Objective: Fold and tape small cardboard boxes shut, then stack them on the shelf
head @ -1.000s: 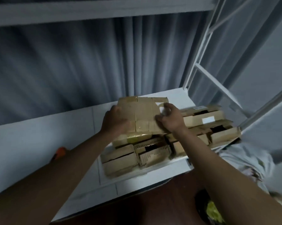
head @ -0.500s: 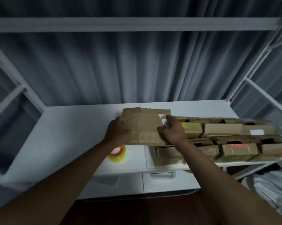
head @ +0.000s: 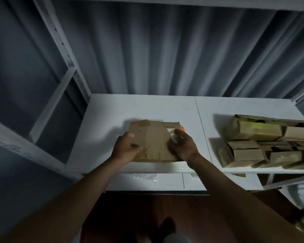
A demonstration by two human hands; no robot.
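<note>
Far left: white shelf frame upright (head: 67,55) w/ a diagonal brace, grey curtain (head: 165,55) behind.

Left hand (head: 126,148) grips the left edge of the flat cardboard blank (head: 154,139); fingers curled round that edge, thumb on the near face. The blank is unfolded, creases and flaps showing, held just above the front part of the white shelf (head: 144,109), roughly centre.

Right hand (head: 182,146) holds the blank's right side, fingers clamped on it; something small and whitish sits at the fingertips, too blurred to say if it's tape or a label. A bit of orange (head: 182,128) peeks out behind the blank's top right corner; can't tell what it is.

Right: pile of cardboard boxes (head: 263,142) on the same shelf, well apart from the blank, some w/ flaps open, one w/ a yellow-green patch.

Change vs half a sec ago: the blank sat right against the pile, overlapping its left end; now it's over bare shelf w/ a clear gap to the pile. The yellow tape roll seen under the left wrist then is no longer visible. Likely means: blank picked, carried to open space, folding about to start. No fold, no tape on this one yet.
</note>
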